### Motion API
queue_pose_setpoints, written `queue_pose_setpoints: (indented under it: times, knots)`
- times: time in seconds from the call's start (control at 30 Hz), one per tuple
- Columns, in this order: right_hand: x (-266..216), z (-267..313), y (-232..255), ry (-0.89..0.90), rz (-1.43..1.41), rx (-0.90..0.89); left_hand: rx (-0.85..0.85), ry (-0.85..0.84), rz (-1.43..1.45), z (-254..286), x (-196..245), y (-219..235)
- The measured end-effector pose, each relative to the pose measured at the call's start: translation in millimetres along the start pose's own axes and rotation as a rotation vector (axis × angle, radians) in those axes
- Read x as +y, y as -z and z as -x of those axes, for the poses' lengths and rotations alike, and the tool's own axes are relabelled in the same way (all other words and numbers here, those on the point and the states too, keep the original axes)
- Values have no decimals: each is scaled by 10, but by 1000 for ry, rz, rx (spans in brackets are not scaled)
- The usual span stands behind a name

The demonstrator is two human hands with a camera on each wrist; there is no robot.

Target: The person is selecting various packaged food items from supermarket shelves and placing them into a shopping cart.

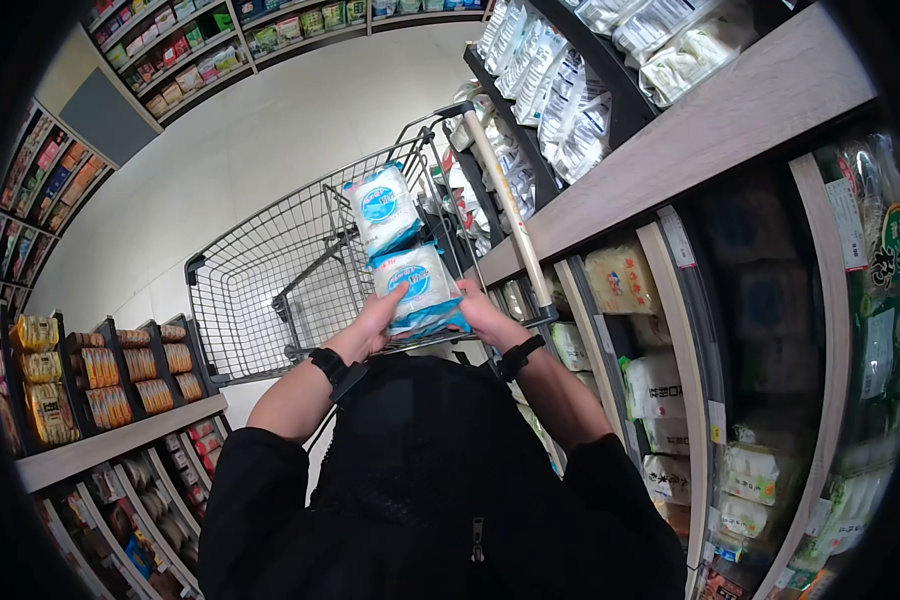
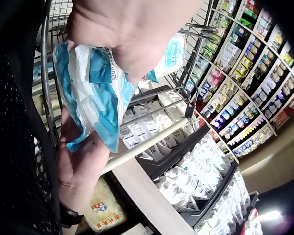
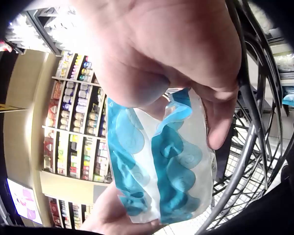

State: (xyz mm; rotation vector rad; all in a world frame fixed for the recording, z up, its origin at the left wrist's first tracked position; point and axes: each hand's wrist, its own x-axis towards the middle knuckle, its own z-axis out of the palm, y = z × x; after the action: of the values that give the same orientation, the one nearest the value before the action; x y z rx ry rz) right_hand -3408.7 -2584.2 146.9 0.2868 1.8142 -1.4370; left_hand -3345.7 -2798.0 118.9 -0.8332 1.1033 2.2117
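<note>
Both hands hold a white-and-blue plastic bag at the near side of a wire shopping cart. My left hand grips its left side, the thumb lying across the front. On the opposite side my right hand grips the bag's edge. In the right wrist view, the bag's folded blue end shows between the two hands. A second bag of the same look rests in the cart just beyond the held one.
The cart's pale handle bar stands to the right of the bags. Shelves with packaged goods run close along my right. Biscuit-like packs fill a rack at the left. Pale floor stretches beyond the cart to far shelves.
</note>
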Motion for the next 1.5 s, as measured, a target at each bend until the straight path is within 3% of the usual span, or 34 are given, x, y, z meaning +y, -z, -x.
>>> queue_pose_setpoints:
  times: [0.13, 0.27, 0.33, 0.37, 0.47, 0.63, 0.67, 0.73, 0.77, 0.83, 0.87, 0.9, 0.97, 1.07, 1.3, 1.4, 1.47, 1.5]
  knots:
    - [-171, 49, 6, -75, 78, -118, 23, -4, -24, -86, -41, 17]
    - [-108, 42, 23, -82, 26, -127, 57, -23, 36, -86, -65, -5]
    - [-109, 6, 97, -244, -236, -202, 71, -89, 50, -65, -86, -80]
    - [-220, 90, 73, -243, -237, -201, 87, -155, 64, -69, -92, -104]
    - [-339, 181, 47, -212, -435, -136, 64, -130, 44, -135, -50, -90]
    - [-235, 98, 21, -140, 95, -186, 28, -108, 65, -249, -84, -51]
    - [-339, 180, -1, -141, 96, -186, 34, -100, 61, -261, -90, -54]
    - [-570, 372, -39, -147, 530, -111, 72, -108, 55, -229, -106, -106]
    - [-683, 491, -73, -147, 531, -112, 111, -115, 47, -208, -103, -132]
    - [-833, 675, -126, -30, 910, -55, 121, -109, 49, -327, -157, -52]
    - [-491, 453, -54, 240, 1086, 55, 130, -101, 47, -411, -196, 11]
    - [-398, 363, -18, 238, 1084, 57, 128, -99, 45, -504, -248, 78]
    - [-256, 334, 18, 448, 1062, 138, 111, -152, -93, -554, -321, 122]
    - [-132, 326, 106, 531, 963, 93, 201, -209, -174, -478, -328, 25]
    - [-163, 592, 216, 532, 849, 10, 357, -182, -301, -509, -275, -48]
    - [-312, 840, 294, 621, 702, 115, 201, -82, -446, -484, -87, -13]
    - [-347, 944, 412, 800, 694, 342, 234, -115, -435, -514, -80, 49]
    - [-375, 993, 483, 798, 691, 345, 267, -149, -419, -533, -80, 81]
